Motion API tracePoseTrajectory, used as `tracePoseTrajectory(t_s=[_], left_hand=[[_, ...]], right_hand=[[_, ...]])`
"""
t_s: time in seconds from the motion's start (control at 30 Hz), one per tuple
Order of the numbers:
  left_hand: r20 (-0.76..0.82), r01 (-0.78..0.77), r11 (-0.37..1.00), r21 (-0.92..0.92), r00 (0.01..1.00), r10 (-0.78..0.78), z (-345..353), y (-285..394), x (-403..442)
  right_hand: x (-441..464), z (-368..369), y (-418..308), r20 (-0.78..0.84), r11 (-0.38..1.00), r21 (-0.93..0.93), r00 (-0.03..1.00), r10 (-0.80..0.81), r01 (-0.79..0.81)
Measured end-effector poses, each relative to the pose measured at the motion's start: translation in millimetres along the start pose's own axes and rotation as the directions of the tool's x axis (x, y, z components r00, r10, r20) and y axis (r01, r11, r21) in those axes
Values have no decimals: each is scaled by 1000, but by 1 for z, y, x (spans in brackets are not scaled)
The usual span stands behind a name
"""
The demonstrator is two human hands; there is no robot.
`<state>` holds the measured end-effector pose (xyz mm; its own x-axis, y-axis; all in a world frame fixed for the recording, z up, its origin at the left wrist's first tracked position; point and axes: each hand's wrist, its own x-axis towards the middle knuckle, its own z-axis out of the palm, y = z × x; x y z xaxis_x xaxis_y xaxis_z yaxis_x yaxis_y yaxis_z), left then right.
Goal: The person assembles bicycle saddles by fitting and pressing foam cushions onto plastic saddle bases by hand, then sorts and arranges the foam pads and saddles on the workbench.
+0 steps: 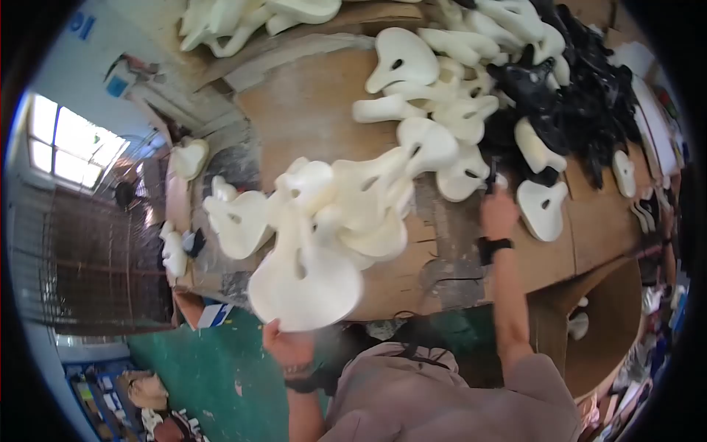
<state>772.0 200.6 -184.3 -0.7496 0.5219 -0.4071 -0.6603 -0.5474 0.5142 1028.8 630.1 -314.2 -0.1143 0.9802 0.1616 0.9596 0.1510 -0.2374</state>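
Observation:
My left hand (289, 345) is closed on the wide rim of a white bicycle saddle pad (324, 283). This pad has a slot along its middle, and its narrow end points away toward a pile of similar white pads (364, 177). Over the table to the right, my right hand (499, 214) is closed around a slim dark tool (492, 177), whose exact kind I cannot make out. Just beyond the tool lies a white pad (464, 174), with another white pad (543, 210) to the right of the hand.
More white pads (401, 60) are heaped at the back, beside a pile of black saddle-shaped parts (582, 96). Cardboard (294, 110) covers much of the table. A large cardboard box (549, 317) stands at the front right, above a green floor (213, 368).

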Motion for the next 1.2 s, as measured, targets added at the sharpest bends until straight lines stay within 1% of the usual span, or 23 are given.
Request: tracePoseTrajectory(t_s=[0.03, 0.1, 0.13, 0.17, 0.2, 0.23, 0.27, 0.37, 0.4, 0.43, 0.47, 0.5, 0.53, 0.57, 0.63, 0.7, 0.73, 0.83, 0.9, 0.97, 1.0, 1.1, 1.2], left_hand=[[-2, -28, 1000, 4, 1000, 28, -6, -2, 3], [79, 40, 999, 9, 996, -41, -8, -12, 15], [138, 30, 1000, -1, 990, -30, 2, -17, 16], [141, 24, 1000, -3, 990, -23, 4, -21, 16], [75, -68, 954, 293, 996, 48, 5, -25, 17], [62, -107, 897, 429, 994, 90, 10, -28, 19], [48, -135, 819, 557, 990, 131, 14, -32, 21], [72, -101, 852, 514, 995, 75, 35, -33, 17], [144, -45, 948, 316, 990, -1, 38, -32, 16], [231, 33, 994, 105, 971, -57, 41, -30, 15], [246, 35, 995, 89, 968, -56, 46, -29, 14], [307, 55, 994, 99, 948, -83, 50, -26, 10], [363, 71, 991, 112, 926, -108, 53, -21, 7], [368, 66, 993, 100, 924, -99, 57, -16, 3], [477, 45, 994, 104, 874, -89, 64, -7, -1], [479, 41, 996, 73, 875, -71, 57, 2, -4], [494, 58, 996, 70, 865, -85, 56, 7, -4], [499, 108, 993, 58, 858, -122, 48, 15, -3], [487, 140, 989, 49, 861, -146, 44, 20, -4], [493, 176, 983, 50, 852, -178, 47, 26, -5], [492, 177, 983, 42, 853, -175, 48, 27, -5], [490, 198, 980, 6, 854, -175, 47, 29, -5], [496, 187, 982, -23, 855, -151, 44, 27, -2]], right_hand=[[16, 3, 28, 42, 991, 80, 993, 108, -112], [24, -25, 68, -119, 922, 384, 988, 97, -44], [21, -45, 77, -120, 837, 545, 984, 132, -46], [10, -70, 85, -108, 726, 686, 980, 168, -49], [-14, -101, 73, -88, 486, 873, 973, 215, -28], [-43, -135, 49, -60, 203, 979, 965, 254, 8], [-69, -165, 29, 27, 86, 995, 969, 247, -49], [-134, -233, -47, 249, -337, 925, 949, 192, -175], [-152, -243, -69, 262, -365, 912, 951, 162, -189], [-167, -251, -87, 271, -392, 897, 954, 127, -203], [-178, -252, -104, 215, -357, 921, 968, 127, -158], [-187, -248, -115, 165, -322, 939, 979, 123, -118], [-196, -238, -119, 175, -328, 933, 983, 50, -149], [-202, -245, -131, 167, -283, 945, 986, -21, -166], [-207, -251, -149, 110, -59, 992, 990, -93, -116], [-211, -253, -166, 20, 127, 992, 992, -125, -4], [-212, -257, -176, -24, 159, 986, 987, -161, 50], [-220, -249, -188, -4, 235, 970, 978, -207, 54], [-227, -251, -203, -22, 209, 976, 978, -208, 66], [-231, -244, -211, 1, 135, 991, 980, -198, 26], [-232, -240, -213, 1, 140, 990, 979, -203, 28], [-235, -227, -221, -38, 193, 979, 987, -158, 69], [-239, -223, -232, -183, 317, 924, 975, -124, 214]])
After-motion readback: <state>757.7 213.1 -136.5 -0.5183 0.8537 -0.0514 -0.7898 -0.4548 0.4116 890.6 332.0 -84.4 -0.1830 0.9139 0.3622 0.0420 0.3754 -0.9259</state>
